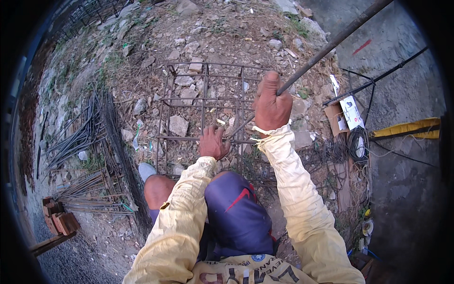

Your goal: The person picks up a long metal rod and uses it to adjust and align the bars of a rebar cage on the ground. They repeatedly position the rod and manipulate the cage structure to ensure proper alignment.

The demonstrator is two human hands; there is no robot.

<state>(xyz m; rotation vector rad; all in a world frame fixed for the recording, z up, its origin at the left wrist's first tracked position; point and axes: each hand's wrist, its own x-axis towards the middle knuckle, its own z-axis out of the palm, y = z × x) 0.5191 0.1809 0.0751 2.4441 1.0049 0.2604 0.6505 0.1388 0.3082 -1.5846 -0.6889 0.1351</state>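
A cage of rusty steel rebar (177, 138) lies in front of me on the rubble, with long bars and square ties crossing. My right hand (274, 102) is closed around a long dark metal rod (336, 46), thumb on top. The rod slants from the upper right down through my fist, and its thinner lower end reaches the near part of the cage beside my left hand. There my left hand (215, 143) bends its fingers over a cage bar. What lies under its palm is hidden.
Bundles of cut rebar (90, 128) lie at the left, near stacked bricks (59, 217). Broken stones (178, 125) litter the ground. At right are a cardboard box (335, 120), coiled black wire (357, 144), a yellow cloth (406, 128) and a concrete slab (402, 189).
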